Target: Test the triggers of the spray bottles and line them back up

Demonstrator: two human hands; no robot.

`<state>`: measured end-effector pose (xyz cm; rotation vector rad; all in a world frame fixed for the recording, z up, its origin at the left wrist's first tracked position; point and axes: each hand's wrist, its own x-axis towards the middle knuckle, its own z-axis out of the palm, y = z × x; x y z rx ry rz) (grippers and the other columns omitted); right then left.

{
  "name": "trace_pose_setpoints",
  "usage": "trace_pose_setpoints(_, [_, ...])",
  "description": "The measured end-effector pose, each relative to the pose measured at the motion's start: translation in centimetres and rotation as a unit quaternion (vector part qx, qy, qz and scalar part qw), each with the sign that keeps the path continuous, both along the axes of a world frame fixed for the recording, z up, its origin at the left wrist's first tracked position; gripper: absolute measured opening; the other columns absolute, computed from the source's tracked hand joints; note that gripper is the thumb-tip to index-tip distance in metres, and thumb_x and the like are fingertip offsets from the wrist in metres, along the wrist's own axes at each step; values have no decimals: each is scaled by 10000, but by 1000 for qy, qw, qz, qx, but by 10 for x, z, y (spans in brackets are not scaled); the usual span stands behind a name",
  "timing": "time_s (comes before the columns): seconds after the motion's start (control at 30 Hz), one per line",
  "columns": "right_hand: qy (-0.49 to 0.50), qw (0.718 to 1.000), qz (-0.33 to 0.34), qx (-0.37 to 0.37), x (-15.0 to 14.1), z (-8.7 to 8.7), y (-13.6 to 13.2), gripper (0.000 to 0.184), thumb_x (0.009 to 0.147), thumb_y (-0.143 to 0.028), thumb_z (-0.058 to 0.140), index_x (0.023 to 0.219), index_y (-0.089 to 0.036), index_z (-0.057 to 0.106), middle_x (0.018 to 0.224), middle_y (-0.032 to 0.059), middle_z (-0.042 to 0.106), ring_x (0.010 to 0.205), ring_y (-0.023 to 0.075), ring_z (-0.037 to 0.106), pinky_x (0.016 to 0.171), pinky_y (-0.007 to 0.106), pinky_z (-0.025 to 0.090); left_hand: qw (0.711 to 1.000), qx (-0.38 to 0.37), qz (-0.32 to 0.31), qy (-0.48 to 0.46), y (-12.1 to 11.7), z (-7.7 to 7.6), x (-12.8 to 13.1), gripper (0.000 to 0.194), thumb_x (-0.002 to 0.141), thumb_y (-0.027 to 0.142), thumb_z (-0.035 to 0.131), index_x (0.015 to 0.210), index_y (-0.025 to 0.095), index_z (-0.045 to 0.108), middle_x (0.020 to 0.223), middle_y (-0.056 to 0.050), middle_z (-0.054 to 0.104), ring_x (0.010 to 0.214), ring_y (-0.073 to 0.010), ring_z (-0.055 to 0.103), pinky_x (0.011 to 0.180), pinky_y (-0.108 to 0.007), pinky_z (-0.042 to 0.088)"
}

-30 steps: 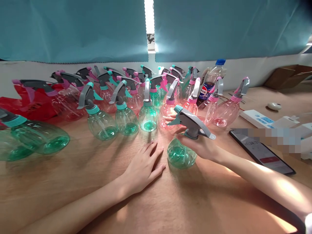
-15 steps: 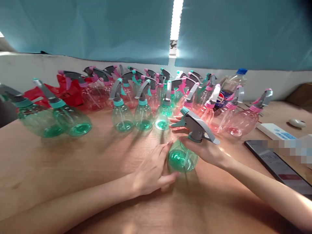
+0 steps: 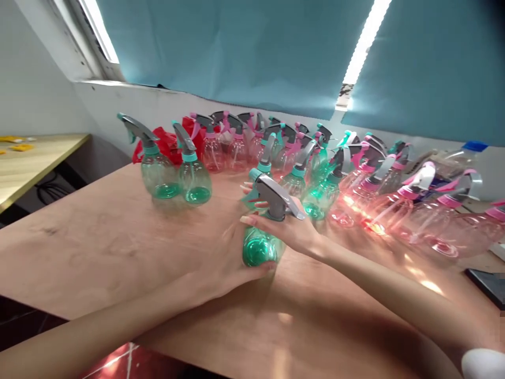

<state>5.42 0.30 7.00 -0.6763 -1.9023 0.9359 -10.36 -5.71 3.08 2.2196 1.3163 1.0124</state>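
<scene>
A green spray bottle (image 3: 259,248) with a grey and teal trigger head (image 3: 272,195) stands on the wooden table (image 3: 118,237). My right hand (image 3: 294,231) is wrapped around its neck just below the trigger head. My left hand (image 3: 224,263) cups the bottle's round body from the left, motion-blurred, fingers curled against it.
Two green spray bottles (image 3: 173,173) stand at the left. Behind are several green bottles (image 3: 311,184) and pink bottles (image 3: 398,210), with a red bag (image 3: 165,142) at the back. A phone (image 3: 487,284) lies at the right edge. Another table (image 3: 31,158) is on the left.
The view has swung left. My left hand moved from flat on the table onto the green bottle's body. My right hand has stayed on the bottle's neck.
</scene>
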Motion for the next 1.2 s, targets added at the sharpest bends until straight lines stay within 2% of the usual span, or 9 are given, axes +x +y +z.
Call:
trace_pose_setpoints(0.13, [-69,994,-9,88,-18,1,8,445,775,-420,724,1147,-215,591,1075,51,678,974,224,648,850,375,518,999,-9,33,9,7,-1,-36,752,811,409,718,1428,287,306,1455,-56,415,1365,-329,361,1110,-476,340])
trace_pose_setpoints(0.33, [-163,968,-94,169,-36,-9,20,444,802,-547,651,1073,-202,582,990,62,630,896,214,603,762,349,498,997,9,71,34,24,-7,-70,739,834,515,671,1427,250,318,1405,-90,467,1310,-330,426,1052,-486,391])
trace_pose_setpoints(0.43, [-187,957,-129,182,-49,-9,30,433,810,-547,640,1049,-190,589,965,67,624,876,217,600,738,339,491,991,42,121,47,25,-8,-78,697,863,524,634,1425,247,329,1378,-101,468,1300,-306,431,1057,-485,379])
trace_pose_setpoints(0.53, [-212,949,-162,170,-60,-6,41,407,810,-536,644,985,-173,595,925,74,629,850,224,600,723,342,485,986,84,143,33,20,-7,-82,510,923,410,585,1361,222,404,1336,-99,468,1261,-268,458,1061,-452,376])
trace_pose_setpoints(0.63, [-231,942,-190,154,-69,-2,50,420,793,-555,650,938,-167,585,895,79,633,828,239,606,711,357,478,987,103,123,-6,13,-7,-80,284,938,268,547,1214,216,505,1228,-76,508,1182,-232,507,1013,-401,424])
trace_pose_setpoints(0.77, [-237,936,-206,156,-75,-1,57,385,809,-528,638,937,-171,573,897,88,641,845,258,605,718,375,472,993,103,60,-25,6,-7,-71,205,920,184,540,1123,212,539,1124,-57,536,1116,-214,536,976,-386,451])
trace_pose_setpoints(0.93, [-250,930,-216,160,-78,-3,68,365,832,-516,602,949,-173,562,896,102,641,850,278,605,723,396,469,998,48,12,-33,3,-7,-68,150,958,222,495,1099,217,547,1077,-52,574,1018,-204,580,912,-374,489])
trace_pose_setpoints(1.2, [-256,926,-229,158,-84,-1,79,340,844,-451,598,1002,-152,559,920,110,639,838,269,613,736,402,475,997,23,23,-66,8,-8,-75,143,1001,276,446,1103,221,529,1062,-38,589,927,-180,590,864,-349,497])
